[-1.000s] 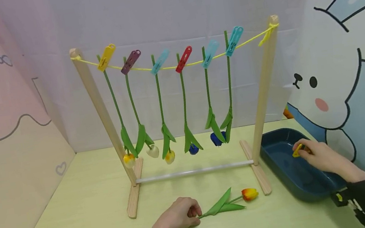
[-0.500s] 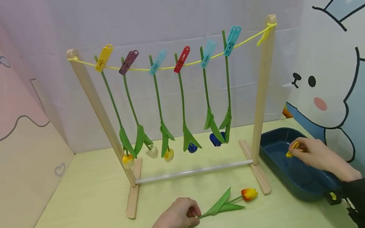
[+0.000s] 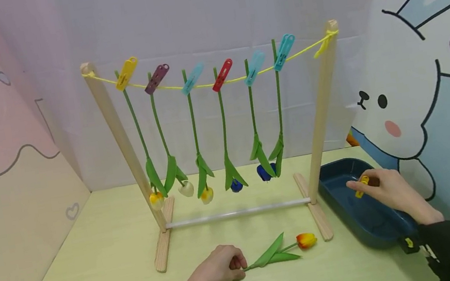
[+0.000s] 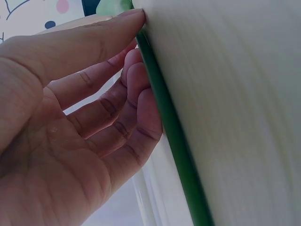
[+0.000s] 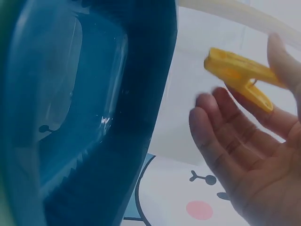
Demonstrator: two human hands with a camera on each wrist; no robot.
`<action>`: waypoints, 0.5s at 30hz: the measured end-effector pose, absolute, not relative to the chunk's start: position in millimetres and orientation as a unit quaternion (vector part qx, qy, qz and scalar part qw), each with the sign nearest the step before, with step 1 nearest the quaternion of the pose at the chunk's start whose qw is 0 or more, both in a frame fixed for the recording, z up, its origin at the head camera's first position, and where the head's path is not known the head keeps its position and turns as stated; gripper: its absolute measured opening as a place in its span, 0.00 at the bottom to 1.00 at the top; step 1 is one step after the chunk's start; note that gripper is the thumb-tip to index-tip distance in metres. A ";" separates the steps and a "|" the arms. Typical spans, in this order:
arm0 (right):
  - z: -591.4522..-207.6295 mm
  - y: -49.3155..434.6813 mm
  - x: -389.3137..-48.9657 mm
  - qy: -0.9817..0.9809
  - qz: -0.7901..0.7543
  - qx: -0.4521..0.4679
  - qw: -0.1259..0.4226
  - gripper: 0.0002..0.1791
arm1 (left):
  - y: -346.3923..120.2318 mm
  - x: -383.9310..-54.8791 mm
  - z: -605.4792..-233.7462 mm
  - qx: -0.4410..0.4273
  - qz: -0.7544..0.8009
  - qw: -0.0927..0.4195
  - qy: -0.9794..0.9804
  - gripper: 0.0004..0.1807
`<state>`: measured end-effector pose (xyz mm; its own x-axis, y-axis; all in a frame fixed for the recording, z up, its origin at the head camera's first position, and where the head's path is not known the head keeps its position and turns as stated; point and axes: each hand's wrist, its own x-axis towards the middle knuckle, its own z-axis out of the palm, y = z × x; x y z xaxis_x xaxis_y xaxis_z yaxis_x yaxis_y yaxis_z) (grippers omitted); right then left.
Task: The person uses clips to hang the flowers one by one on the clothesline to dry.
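In the head view my left hand [image 3: 219, 269] rests low over the table, its thumb and fingers pinching the stem end of a tulip [image 3: 307, 240] with a red-and-yellow bloom. That tulip lies flat, bloom to the right. In the left wrist view the green stem [image 4: 167, 113] runs past the curled fingertips. My right hand [image 3: 394, 190] is over the dark blue basin [image 3: 380, 229] and holds a yellow clothespin [image 5: 235, 66]. The right wrist view shows the thumb on one handle of the pin, the other fingers loosely bent around it, its closed tip pointing away from the palm.
Behind the hands stands a wooden rack [image 3: 322, 110] with a yellow line [image 3: 233, 80] across it. Several tulips hang upside down from clothespins, including a red clothespin [image 3: 222, 75]. A clear bar [image 3: 236, 214] joins the rack's feet. A rabbit-print cloth [image 3: 407, 116] stands beside the basin.
My right hand has shifted slightly left over the basin, and the yellow clothespin has turned within its fingers. The left hand keeps its hold on the tulip stem, and the tulip stays in place.
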<state>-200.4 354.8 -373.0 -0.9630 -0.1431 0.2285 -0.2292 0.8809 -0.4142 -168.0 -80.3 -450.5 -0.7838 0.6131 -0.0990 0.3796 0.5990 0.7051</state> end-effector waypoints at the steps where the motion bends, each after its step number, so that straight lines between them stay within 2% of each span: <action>1: -373.1 354.6 -200.6 -0.965 0.224 0.096 0.096 0.20 | -80.2 -168.0 -450.6 0.283 0.347 0.168 0.878 0.05; 8: -370.5 349.4 -201.5 -0.961 0.252 0.085 0.080 0.23 | -79.5 -167.7 -450.5 0.282 0.347 0.166 0.879 0.06; 15: -368.2 334.4 -204.6 -0.941 0.296 0.088 0.135 0.26 | -79.5 -166.6 -449.2 0.278 0.351 0.169 0.878 0.05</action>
<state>-204.6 334.4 -368.2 -0.9480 -0.0848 0.3067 -0.2451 0.8092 -0.5339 -166.6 -79.5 -449.2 -0.7891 0.6058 -0.1015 0.3695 0.6001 0.7094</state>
